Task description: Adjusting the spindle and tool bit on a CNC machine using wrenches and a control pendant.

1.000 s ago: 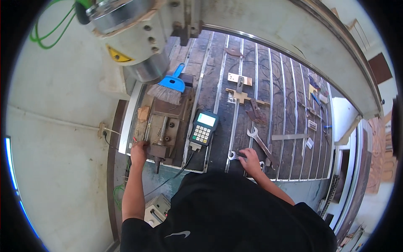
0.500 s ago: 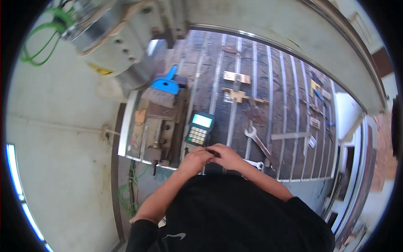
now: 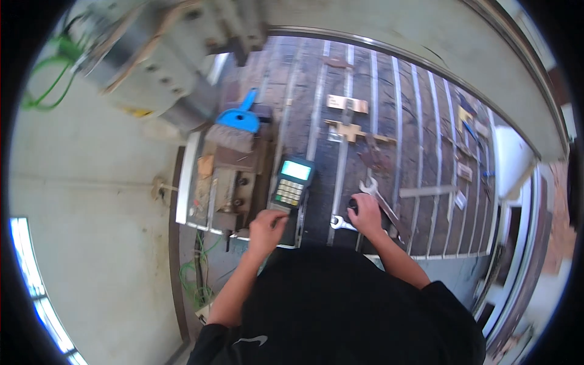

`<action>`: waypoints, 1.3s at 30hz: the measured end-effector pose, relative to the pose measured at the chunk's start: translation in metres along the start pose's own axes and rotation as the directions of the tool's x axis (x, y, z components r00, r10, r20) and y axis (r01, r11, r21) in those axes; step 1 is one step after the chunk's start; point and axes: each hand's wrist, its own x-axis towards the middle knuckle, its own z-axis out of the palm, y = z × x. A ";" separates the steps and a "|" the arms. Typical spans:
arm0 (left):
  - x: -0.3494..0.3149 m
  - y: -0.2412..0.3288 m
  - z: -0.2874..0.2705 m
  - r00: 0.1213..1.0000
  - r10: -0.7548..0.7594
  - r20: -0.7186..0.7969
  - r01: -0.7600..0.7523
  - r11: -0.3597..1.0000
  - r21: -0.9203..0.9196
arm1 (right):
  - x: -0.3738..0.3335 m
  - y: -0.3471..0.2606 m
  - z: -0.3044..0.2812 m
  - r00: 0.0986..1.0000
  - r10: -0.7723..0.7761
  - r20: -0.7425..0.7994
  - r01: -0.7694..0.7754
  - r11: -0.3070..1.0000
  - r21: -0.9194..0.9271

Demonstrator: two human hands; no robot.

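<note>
Biggest in my view is the slotted machine bed (image 3: 420, 152), dark metal with pale rails running away from me, and above its left end hangs the grey machine head (image 3: 152, 67), smeared by motion. Next down in size is one vise (image 3: 225, 182) bolted at the bed's left edge, with one brush (image 3: 234, 131), blue-handled, lying across its far end. I count one handheld pendant controller (image 3: 291, 190) with a lit screen and a keypad, lying just right of the vise; my left hand (image 3: 266, 228) is curled over its near end, fingers folded down onto it, though I cannot tell whether they truly clasp it. My right hand (image 3: 367, 214) rests on the bed near the front rail, fingers bent together, touching the end of a small wrench (image 3: 340, 223) that lies flat. A second, longer wrench (image 3: 380, 204) sits just beyond that hand, angled away to the right. So two wrenches in all. Farther back I make out two small clamp blocks (image 3: 347, 104) on the rails, and a scatter of small pieces at the far right that are too tiny to count.
</note>
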 end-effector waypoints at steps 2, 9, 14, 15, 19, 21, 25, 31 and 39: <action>0.000 -0.005 -0.009 0.995 -0.086 -0.054 0.085 0.996 -0.013 | -0.010 0.012 0.008 0.999 0.031 0.034 -0.030 0.999 -0.037; 0.024 -0.007 -0.037 0.983 -0.137 -0.126 0.131 0.990 -0.053 | -0.039 0.012 -0.008 0.987 0.146 -0.075 -0.146 0.989 0.002; 0.028 -0.006 -0.025 0.990 -0.127 -0.059 0.120 0.987 -0.108 | -0.098 0.038 -0.027 0.962 0.264 -0.063 -0.267 0.963 -0.034; 0.027 -0.001 -0.020 0.992 -0.121 -0.031 0.116 0.986 -0.117 | -0.106 0.038 -0.034 0.955 0.294 -0.043 -0.296 0.954 -0.040; 0.023 0.018 0.010 0.989 -0.019 0.145 0.029 0.998 -0.064 | -0.116 0.026 -0.042 0.963 0.255 0.081 -0.237 0.953 -0.187; 0.017 0.028 0.024 0.969 0.019 0.248 0.001 0.997 -0.079 | -0.114 0.027 -0.038 0.973 0.218 0.078 -0.194 0.953 -0.234; 0.009 0.044 0.042 0.906 0.081 0.415 -0.055 0.996 -0.075 | -0.095 0.034 -0.041 0.971 0.224 -0.085 -0.233 0.965 -0.123; 0.004 0.045 0.048 0.868 0.088 0.488 -0.067 0.996 -0.060 | -0.051 0.079 -0.061 0.634 0.772 0.041 -0.767 0.635 -0.096; 0.008 0.044 0.050 0.877 0.069 0.476 -0.034 0.996 -0.082 | -0.038 0.119 -0.056 0.696 0.695 0.181 -0.707 0.707 0.003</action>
